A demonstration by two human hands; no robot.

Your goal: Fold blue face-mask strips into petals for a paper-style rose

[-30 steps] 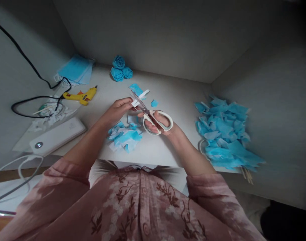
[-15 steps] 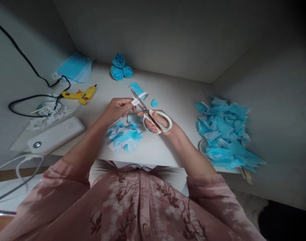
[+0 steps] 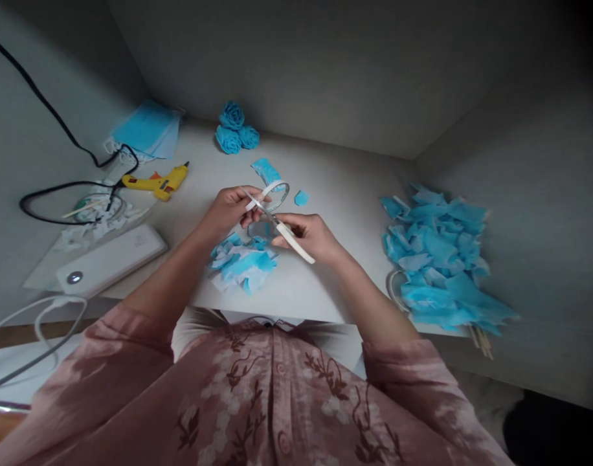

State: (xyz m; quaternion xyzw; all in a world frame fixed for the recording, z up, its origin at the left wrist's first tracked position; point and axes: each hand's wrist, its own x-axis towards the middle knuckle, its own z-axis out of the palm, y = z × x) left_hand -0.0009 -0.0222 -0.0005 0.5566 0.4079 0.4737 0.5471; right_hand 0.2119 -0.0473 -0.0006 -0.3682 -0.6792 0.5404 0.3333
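My right hand point(image 3: 309, 234) grips a pair of scissors point(image 3: 295, 243) with pale handles, now seen almost edge-on. Their blades point up and left, crossing a narrow white strip beside my left hand point(image 3: 233, 210). The left fingers pinch that strip, which runs into a thin white ring that looks like a roll of tape point(image 3: 279, 186). Under both hands lies a pile of blue and white scraps point(image 3: 245, 264). Just beyond the ring rest a blue patterned piece point(image 3: 265, 169) and a small blue cut piece point(image 3: 302, 197).
Three blue fabric roses point(image 3: 232, 131) sit at the back. Leftward are face masks point(image 3: 148, 126), a yellow glue gun point(image 3: 160, 183), white scraps point(image 3: 100, 220) and a white power bank point(image 3: 112, 257) with cables. Blue petal-like pieces point(image 3: 435, 252) are heaped at right, with sticks point(image 3: 481, 342) poking out below.
The scissors have turned from face-on to nearly edge-on, and my right fingers have shifted on the handles. The tape ring has tilted, showing more of its round shape.
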